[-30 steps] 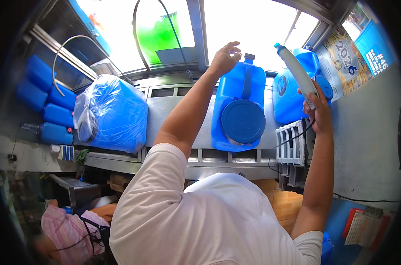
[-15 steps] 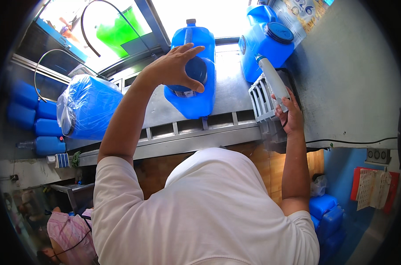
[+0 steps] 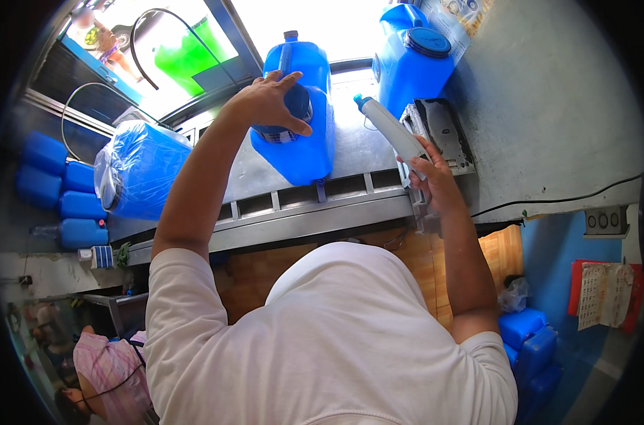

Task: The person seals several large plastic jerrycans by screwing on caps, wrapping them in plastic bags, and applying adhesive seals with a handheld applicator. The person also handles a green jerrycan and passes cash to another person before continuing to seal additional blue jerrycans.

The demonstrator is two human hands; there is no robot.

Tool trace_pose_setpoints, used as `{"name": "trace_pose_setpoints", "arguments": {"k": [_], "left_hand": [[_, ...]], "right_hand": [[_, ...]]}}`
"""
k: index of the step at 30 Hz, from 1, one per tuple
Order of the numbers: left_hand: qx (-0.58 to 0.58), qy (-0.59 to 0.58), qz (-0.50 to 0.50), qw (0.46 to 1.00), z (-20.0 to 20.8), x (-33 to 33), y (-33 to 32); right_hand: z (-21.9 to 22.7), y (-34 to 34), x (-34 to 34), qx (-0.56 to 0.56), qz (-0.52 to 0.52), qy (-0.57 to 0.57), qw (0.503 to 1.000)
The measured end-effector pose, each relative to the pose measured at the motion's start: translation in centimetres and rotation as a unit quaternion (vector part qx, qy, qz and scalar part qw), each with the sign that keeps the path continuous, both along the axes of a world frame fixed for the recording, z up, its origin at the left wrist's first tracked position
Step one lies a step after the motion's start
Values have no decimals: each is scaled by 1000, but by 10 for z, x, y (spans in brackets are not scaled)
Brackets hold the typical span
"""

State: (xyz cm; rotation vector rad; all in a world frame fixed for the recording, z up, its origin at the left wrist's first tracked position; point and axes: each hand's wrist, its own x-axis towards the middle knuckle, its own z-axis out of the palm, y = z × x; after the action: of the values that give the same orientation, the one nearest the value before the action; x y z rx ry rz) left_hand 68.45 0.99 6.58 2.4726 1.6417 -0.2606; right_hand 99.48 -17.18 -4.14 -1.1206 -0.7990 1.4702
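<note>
A blue plastic water jug [image 3: 302, 157] with a small dark cap on top stands on the metal counter. Its wide dark-blue round lid [image 3: 298, 105] faces me. My left hand [image 3: 269, 106] lies over that lid, thumb and fingers spread apart across it, and the lid shows between them. Whether the fingertips press on the rim cannot be told. My right hand [image 3: 427, 166] is closed round the lower end of a white tube-shaped tool [image 3: 393, 131] with a teal tip. This tool slants up and left, its tip pointing to the gap between two jugs.
Another blue jug [image 3: 415, 60] stands at the right by the wall. A plastic-wrapped blue container [image 3: 148, 170] is on the left. Beside my right hand sits a black-and-grey crate [image 3: 446, 134]. More blue jugs [image 3: 531, 340] are stacked low right. A person [image 3: 109, 368] is at lower left.
My right hand has swung the white tool leftward, away from the right-hand jug and toward the gap. My left hand stays spread over the lid. The view has shifted slightly.
</note>
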Motion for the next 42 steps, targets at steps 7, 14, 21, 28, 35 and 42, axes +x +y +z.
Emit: {"name": "trace_pose_setpoints", "arguments": {"k": [7,14,21,28,35,42], "left_hand": [[-58,43,43,996,11,11,-5],[-65,33,44,996,20,14,-9],[-64,36,51,996,21,14,-9],[-56,27,43,997,20,11,-9],[-56,16,44,997,19,10,-8],[-48,-3,45,998,17,7,-7]], "right_hand": [[7,7,-13,10,33,-14,999],[17,14,-19,30,76,-17,996],[25,16,-19,41,105,-30,993],[26,18,-16,45,112,-10,993],[24,18,-15,45,122,-6,992],[25,18,-14,57,125,-8,990]]}}
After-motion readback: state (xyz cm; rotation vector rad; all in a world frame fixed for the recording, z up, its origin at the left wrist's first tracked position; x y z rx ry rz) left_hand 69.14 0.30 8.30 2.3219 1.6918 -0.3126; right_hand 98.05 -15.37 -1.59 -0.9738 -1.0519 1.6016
